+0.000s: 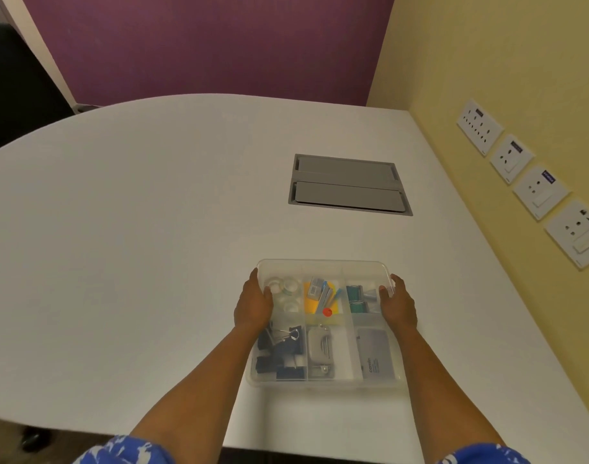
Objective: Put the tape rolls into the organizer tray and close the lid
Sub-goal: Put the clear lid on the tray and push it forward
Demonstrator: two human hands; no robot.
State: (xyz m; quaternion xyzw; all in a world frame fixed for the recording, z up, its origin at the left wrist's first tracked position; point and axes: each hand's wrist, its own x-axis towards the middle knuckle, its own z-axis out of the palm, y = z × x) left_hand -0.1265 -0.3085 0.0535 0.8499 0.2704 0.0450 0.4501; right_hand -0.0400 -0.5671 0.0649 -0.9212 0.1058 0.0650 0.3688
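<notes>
Blue patterned sleeves (125,452) sit lowest in view, and from them both bare forearms reach to the clear organizer tray (323,383) near the bench's (135,246) near right edge. Left hand (254,304) and right hand (397,301) each have a grip holding the clear lid (323,264) by its side edges over the tray. Tape rolls (286,291) lie in the far left compartment.

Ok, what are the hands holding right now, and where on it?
Both hold the clear organizer tray: left hand on its left edge, right hand on its right edge, toward the far end.
</notes>
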